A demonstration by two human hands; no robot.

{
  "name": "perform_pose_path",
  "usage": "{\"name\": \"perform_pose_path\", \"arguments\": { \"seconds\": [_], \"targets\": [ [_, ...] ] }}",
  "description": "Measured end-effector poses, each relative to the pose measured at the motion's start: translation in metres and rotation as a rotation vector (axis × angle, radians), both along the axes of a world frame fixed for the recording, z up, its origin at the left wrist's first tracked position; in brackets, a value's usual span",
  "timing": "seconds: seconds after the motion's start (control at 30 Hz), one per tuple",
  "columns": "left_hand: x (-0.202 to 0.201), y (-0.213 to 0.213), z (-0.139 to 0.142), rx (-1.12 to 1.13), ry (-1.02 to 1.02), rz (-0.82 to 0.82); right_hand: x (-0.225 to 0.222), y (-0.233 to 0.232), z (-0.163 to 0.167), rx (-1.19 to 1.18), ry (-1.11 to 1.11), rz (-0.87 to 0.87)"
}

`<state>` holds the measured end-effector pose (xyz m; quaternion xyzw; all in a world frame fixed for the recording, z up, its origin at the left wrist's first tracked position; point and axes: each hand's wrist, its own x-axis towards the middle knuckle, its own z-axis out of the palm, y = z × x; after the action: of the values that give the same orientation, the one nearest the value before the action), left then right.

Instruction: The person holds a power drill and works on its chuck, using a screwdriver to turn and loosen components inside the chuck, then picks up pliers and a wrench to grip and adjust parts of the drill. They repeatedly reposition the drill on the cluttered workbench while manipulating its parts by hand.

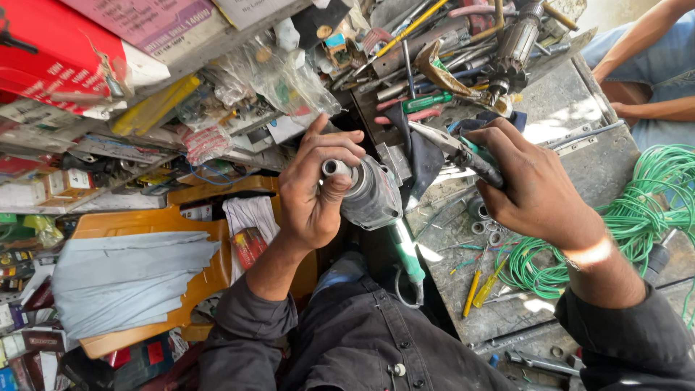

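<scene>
A: Where does the grey metal power-tool body with its green handle [373, 199] lie?
B: Between both hands, long axis running toward the lap. The left hand [313, 190] grips its nose; the right hand [532, 185], just beside, is closed on a slim metal tool [455, 150] aimed at it.

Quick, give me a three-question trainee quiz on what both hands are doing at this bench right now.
1. True or false: the left hand grips the metal nose of the power tool.
2. Which does the right hand hold? A) a hand tool B) a hammer C) a cup
3. What colour is the wire coil beside the right forearm?

Key: 1 true; 2 A; 3 green.
</scene>
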<state>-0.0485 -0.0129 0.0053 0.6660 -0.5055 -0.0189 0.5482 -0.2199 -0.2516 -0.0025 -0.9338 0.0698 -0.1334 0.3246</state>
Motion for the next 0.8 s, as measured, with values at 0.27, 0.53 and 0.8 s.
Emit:
{"name": "perform_pose_path", "arguments": {
  "seconds": [0.27, 0.53, 0.8],
  "targets": [
    [0.006, 0.012, 0.015, 0.098, -0.255, 0.06, 0.012, -0.005, 0.002, -0.26, -0.066, 0.085],
    [-0.004, 0.017, 0.021, 0.051, -0.202, 0.179, 0.005, 0.009, -0.001, -0.171, -0.044, 0.035],
    [0.004, 0.023, 0.025, 0.08, -0.211, 0.122, -0.01, 0.026, -0.011, 0.619, 0.244, -0.019]
  ]
}}
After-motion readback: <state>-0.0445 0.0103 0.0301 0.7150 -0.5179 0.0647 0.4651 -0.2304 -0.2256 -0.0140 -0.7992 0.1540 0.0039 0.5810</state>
